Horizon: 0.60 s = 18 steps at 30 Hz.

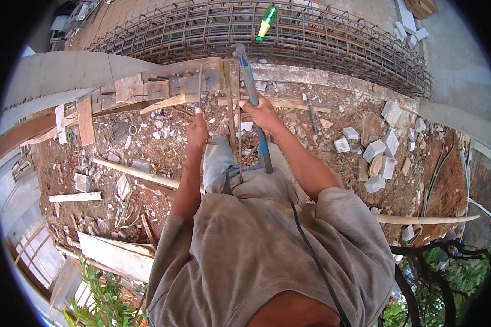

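Note:
My left hand [197, 132] is closed around the lower end of a thin steel rod [201, 84]. The rod rises from the fist, turns across a wooden block, and comes back down toward my legs in a U shape. A long blue metal pipe [249, 79], its paint worn, leans from my lap up to the timber bench [185, 84]. Wrapped round that pipe is my right hand [263, 114], with the thumb side close to the rod. My palms hide the parts they grip.
Behind the bench lies a long rebar cage [333, 35] with a green bottle [267, 24] on it. Broken white blocks [384, 150] are heaped at the right. A bamboo pole [139, 173] and loose boards [114, 253] lie on rubble-strewn soil at the left.

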{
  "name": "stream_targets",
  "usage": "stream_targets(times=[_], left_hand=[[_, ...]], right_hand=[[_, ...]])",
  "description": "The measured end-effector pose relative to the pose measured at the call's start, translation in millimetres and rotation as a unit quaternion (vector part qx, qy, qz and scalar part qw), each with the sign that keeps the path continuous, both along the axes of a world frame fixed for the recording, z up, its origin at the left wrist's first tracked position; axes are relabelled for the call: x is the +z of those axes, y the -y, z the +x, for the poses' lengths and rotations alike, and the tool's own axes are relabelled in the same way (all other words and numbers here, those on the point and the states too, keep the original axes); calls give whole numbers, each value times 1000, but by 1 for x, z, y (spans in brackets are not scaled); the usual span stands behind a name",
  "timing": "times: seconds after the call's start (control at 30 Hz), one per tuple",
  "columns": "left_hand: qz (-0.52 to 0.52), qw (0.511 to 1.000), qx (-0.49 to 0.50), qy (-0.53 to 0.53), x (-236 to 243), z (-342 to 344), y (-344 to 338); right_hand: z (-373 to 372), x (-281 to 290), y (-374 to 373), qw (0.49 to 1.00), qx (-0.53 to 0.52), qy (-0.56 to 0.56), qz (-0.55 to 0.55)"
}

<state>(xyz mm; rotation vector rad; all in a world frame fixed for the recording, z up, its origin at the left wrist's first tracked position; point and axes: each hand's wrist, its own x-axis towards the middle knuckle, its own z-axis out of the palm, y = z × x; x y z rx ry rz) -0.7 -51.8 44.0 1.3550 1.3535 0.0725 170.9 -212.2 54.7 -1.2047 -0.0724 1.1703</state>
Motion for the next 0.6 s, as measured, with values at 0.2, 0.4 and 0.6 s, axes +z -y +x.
stream_targets(times=[0.2, 0.4, 0.6], left_hand=[[-18, 999, 20, 33, -36, -36, -3], [17, 994, -105, 18, -17, -49, -73], [242, 902, -357, 1, 47, -15, -173]], right_hand=[[-23, -18, -22, 998, -4, 27, -50], [-27, 2, -46, 998, -48, 9, -44], [6, 28, -74, 996, -76, -8, 44]])
